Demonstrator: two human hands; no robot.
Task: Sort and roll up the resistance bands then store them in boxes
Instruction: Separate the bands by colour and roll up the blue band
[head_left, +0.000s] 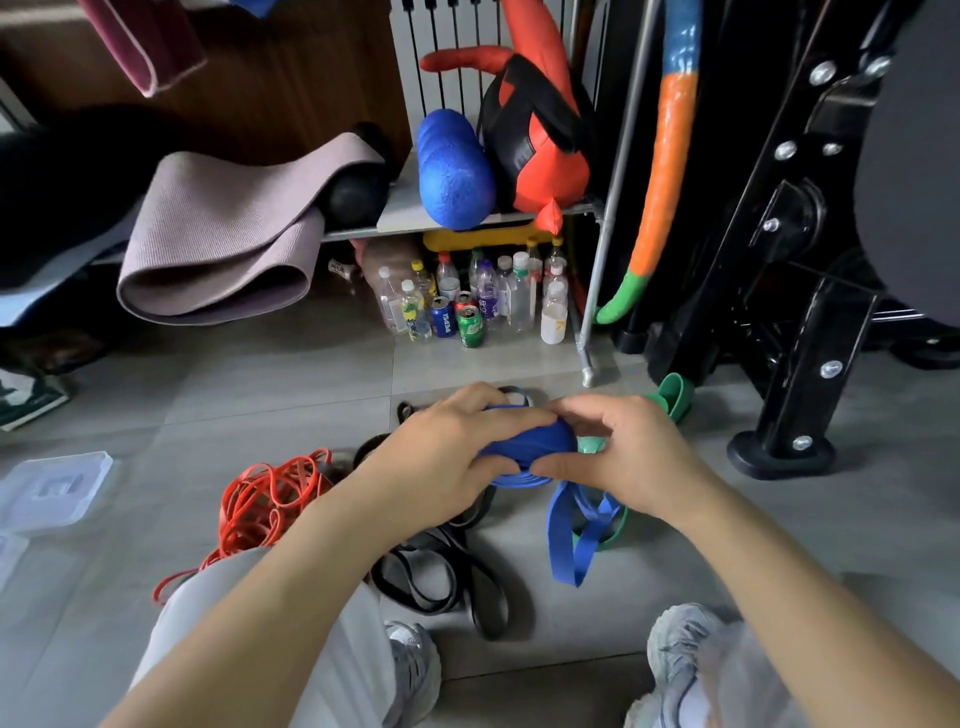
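A blue resistance band (530, 449) is partly wound into a thick roll that both hands hold above the floor. My left hand (447, 452) grips the roll from the left, and my right hand (618, 452) pinches its right end. The band's loose tail (571, 540) hangs down below the roll. On the tiles lie a tangle of orange bands (260, 504), a heap of black bands (441, 566) and green bands (675, 397), one partly hidden under the blue tail.
A clear plastic box (52, 491) lies at the left on the grey tiled floor. Behind stands a shelf (467, 221) with a blue foam roller and a pink mat, with bottles and cans (467, 301) beneath. A black machine frame (789, 364) stands at the right. My shoes show at the bottom.
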